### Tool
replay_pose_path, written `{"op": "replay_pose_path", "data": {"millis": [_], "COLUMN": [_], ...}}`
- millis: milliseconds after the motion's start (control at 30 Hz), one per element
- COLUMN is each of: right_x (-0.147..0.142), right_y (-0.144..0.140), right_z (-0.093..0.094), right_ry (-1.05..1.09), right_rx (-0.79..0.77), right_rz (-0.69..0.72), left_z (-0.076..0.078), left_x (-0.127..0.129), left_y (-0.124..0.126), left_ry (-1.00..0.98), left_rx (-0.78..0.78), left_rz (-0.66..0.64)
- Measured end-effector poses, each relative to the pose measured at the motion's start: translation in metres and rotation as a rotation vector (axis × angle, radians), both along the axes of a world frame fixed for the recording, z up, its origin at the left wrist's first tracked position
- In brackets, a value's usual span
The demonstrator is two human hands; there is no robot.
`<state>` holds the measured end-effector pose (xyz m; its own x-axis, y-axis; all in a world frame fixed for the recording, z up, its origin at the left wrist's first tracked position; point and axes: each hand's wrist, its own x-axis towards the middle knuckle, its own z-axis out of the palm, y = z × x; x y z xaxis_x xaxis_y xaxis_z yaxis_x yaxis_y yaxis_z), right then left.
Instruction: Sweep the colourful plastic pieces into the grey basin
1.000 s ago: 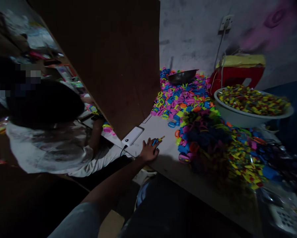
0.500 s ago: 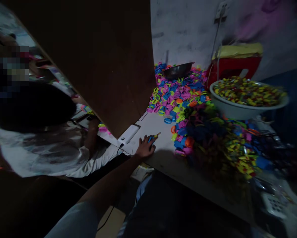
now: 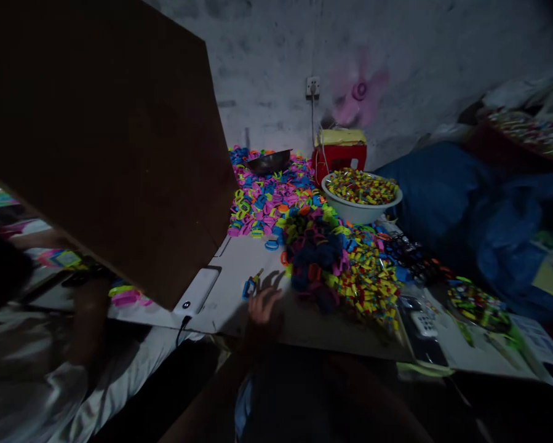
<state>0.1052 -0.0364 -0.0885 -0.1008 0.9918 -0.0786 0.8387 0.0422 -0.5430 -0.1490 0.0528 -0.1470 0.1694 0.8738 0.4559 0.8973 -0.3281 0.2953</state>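
Note:
My left hand (image 3: 263,306) hovers at the near edge of the white table (image 3: 232,264), fingers apart, with nothing visible in it. Just beyond its fingertips lies a small blue looped piece (image 3: 248,287) with a yellow part and a thin tip; its exact kind is unclear. To the right, a heap of colourful plastic toy watches (image 3: 315,246) is partly in dark shadow. Small yellow-and-red wrapped pieces (image 3: 368,280) are spread beside it. A single blue toy watch (image 3: 271,245) lies farther back. My right forearm shows dimly at the bottom; darkness hides the hand.
A large brown board (image 3: 119,135) stands on the left, with a white power bank (image 3: 197,294) and cable at its foot. A co-worker's arm (image 3: 89,314) is beyond it. Behind are a full white basin (image 3: 362,212), a dark pan (image 3: 269,162) and a pink fan (image 3: 359,91).
The view has swung right. My left hand has come off the blue looped piece, which now lies on the table, and drawn back towards me. More of the right side shows.

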Motion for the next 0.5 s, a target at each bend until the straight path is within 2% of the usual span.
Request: {"op": "replay_pose_path", "data": {"millis": [100, 200, 367, 500], "right_x": [-0.003, -0.013, -0.027, -0.024], "right_y": [0.021, 0.047, 0.069, 0.069], "right_z": [-0.004, -0.009, -0.023, -0.027], "right_ry": [-0.026, -0.107, -0.206, -0.215], "right_rx": [-0.006, 0.043, 0.028, 0.033], "right_rz": [-0.016, -0.038, -0.073, -0.102], "left_z": [0.007, 0.01, -0.005, -0.013], "left_x": [0.042, 0.065, 0.066, 0.064], "left_y": [0.004, 0.012, 0.021, 0.024], "left_ry": [-0.004, -0.021, -0.027, -0.039], "left_rx": [-0.016, -0.036, -0.058, -0.06], "left_rz": [-0.167, -0.135, -0.012, 0.0]}}
